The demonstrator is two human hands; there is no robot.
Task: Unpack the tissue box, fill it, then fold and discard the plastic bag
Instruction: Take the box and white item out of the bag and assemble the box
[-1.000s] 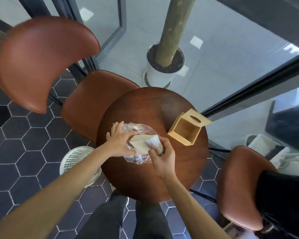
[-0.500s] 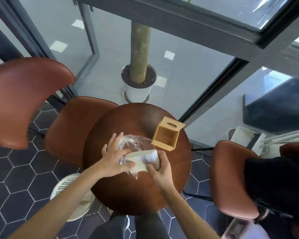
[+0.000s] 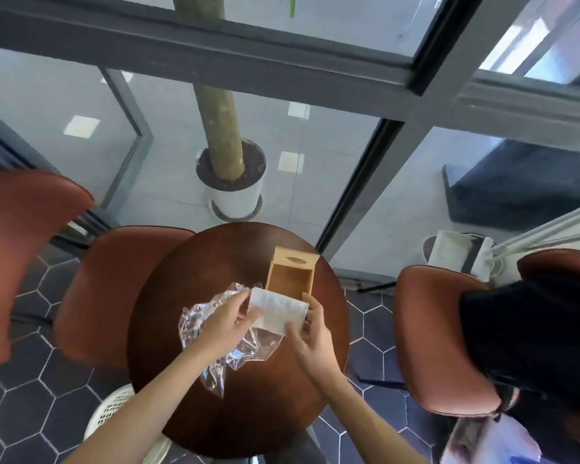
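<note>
White perforated plastic basket point(image 3: 114, 410) on floor at lower left, partly under round dark-brown wooden table point(image 3: 268, 396). Crumpled clear plastic bag point(image 3: 211, 316) lies on table under left hand point(image 3: 230, 324), whose fingers pinch left end of white tissue stack point(image 3: 277, 311). Right hand point(image 3: 310, 336) pinches stack's right end. Stack held just in front of open light-wood tissue box point(image 3: 290, 277).
</note>
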